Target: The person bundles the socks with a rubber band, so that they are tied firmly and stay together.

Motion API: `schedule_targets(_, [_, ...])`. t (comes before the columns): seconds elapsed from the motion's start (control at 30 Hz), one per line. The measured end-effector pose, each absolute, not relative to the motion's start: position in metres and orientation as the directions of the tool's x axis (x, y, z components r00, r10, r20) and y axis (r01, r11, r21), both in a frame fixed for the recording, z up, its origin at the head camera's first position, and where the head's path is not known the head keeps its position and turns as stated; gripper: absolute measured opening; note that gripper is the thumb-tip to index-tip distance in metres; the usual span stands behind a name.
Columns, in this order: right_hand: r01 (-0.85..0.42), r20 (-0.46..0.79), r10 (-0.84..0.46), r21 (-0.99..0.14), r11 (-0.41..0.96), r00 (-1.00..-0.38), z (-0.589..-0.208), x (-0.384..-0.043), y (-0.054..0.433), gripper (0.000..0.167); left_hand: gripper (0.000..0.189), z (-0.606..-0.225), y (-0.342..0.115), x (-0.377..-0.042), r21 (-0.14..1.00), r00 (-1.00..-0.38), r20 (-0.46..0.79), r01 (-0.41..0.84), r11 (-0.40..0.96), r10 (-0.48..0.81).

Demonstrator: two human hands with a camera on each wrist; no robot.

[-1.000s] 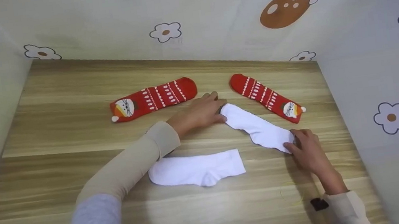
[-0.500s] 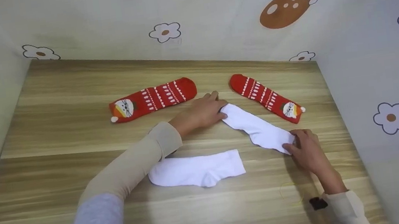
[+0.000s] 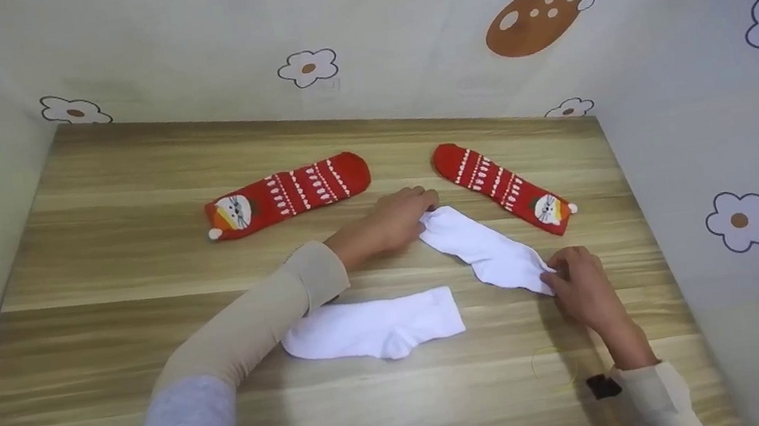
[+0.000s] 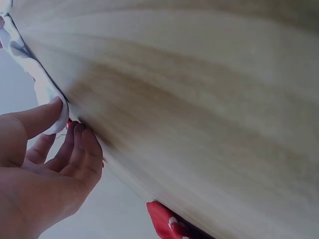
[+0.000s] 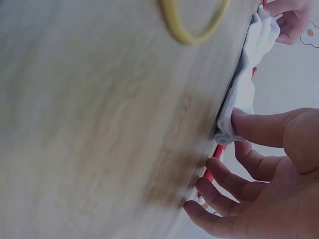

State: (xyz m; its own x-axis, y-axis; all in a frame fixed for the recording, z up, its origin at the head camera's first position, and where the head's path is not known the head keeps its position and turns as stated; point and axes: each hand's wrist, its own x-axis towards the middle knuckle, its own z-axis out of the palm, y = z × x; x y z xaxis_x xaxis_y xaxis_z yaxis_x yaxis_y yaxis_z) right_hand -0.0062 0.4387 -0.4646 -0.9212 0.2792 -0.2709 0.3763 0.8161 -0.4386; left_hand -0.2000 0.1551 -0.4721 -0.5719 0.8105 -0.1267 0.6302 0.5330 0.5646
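A white sock [image 3: 490, 246] lies slantwise on the table between both hands. My left hand [image 3: 392, 222] pinches its toe end between thumb and fingers, as the left wrist view also shows. At the cuff end, my right hand [image 3: 586, 288] pinches the fabric; in the right wrist view the thumb presses on the bunched cuff [image 5: 230, 127] while the other fingers spread against the wood. A second white sock [image 3: 376, 327] lies flat nearer the front, its toe partly overlapped by the left sleeve.
Two red patterned socks with cat faces lie farther back: one red sock [image 3: 289, 194] at left, another red sock [image 3: 501, 186] at right. A thin yellow band [image 5: 192, 37] lies near the right forearm. Patterned walls [image 3: 401, 41] border the wooden table [image 3: 123, 159].
The held sock's toe end has shifted slightly toward the right hand and the sock looks a bit shorter and more wrinkled. The head view has tilted slightly. The other socks stay put.
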Motion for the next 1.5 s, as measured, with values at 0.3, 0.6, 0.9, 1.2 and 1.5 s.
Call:
schedule_targets(0.3, [0.367, -0.158, 0.333, -0.5, 0.785, -0.929, -0.46, -0.001, 0.436, 0.023, 0.019, -0.474, 0.149, -0.199, 0.645, -0.619, -0.011, 0.596, 0.478, 0.785])
schedule_targets(0.6, [0.35, -0.051, 0.399, -0.588, 0.729, -0.916, -0.456, 0.001, 0.435, 0.022, 0.015, -0.467, 0.138, -0.198, 0.727, -0.697, -0.004, 0.49, 0.481, 0.717])
schedule_targets(0.9, [0.326, -0.023, 0.404, -0.633, 0.702, -0.914, -0.454, 0.001, 0.43, 0.021, 0.014, -0.462, 0.128, -0.196, 0.777, -0.736, 0.025, 0.44, 0.449, 0.677])
schedule_targets(1.2, [0.227, 0.107, 0.392, -0.665, 0.712, -0.914, -0.455, 0.003, 0.426, 0.02, 0.008, -0.46, 0.114, -0.195, 0.822, -0.766, 0.081, 0.413, 0.392, 0.638])
schedule_targets(1.5, [0.175, 0.166, 0.407, -0.715, 0.677, -0.898, -0.45, 0.0, 0.419, 0.023, 0.009, -0.453, 0.098, -0.192, 0.84, -0.784, 0.103, 0.399, 0.369, 0.612])
